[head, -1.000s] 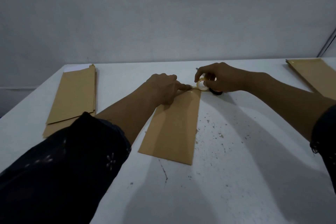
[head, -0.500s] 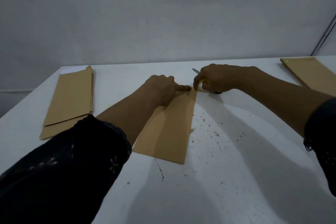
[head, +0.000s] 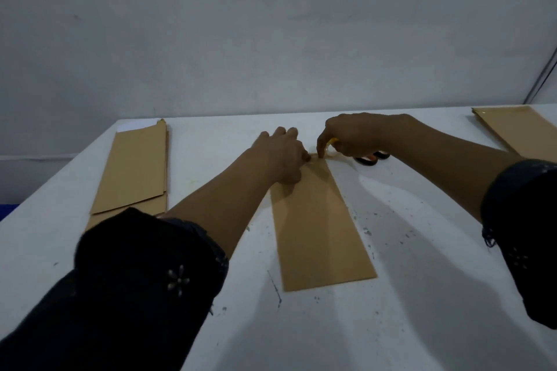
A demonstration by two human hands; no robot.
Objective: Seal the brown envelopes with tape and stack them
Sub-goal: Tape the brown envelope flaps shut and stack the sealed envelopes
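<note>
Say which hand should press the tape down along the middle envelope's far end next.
Probably left: the left hand already rests on the envelope; the right hand grips the tape roll.

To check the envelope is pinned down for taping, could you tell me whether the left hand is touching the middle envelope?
Touching. The head view shows the left hand resting with curled fingers on the far end of the middle envelope, no gap visible.

A plain packing workspace: white table (head: 391, 325) (paint-chipped) against a bare grey wall (head: 271, 24)
</note>
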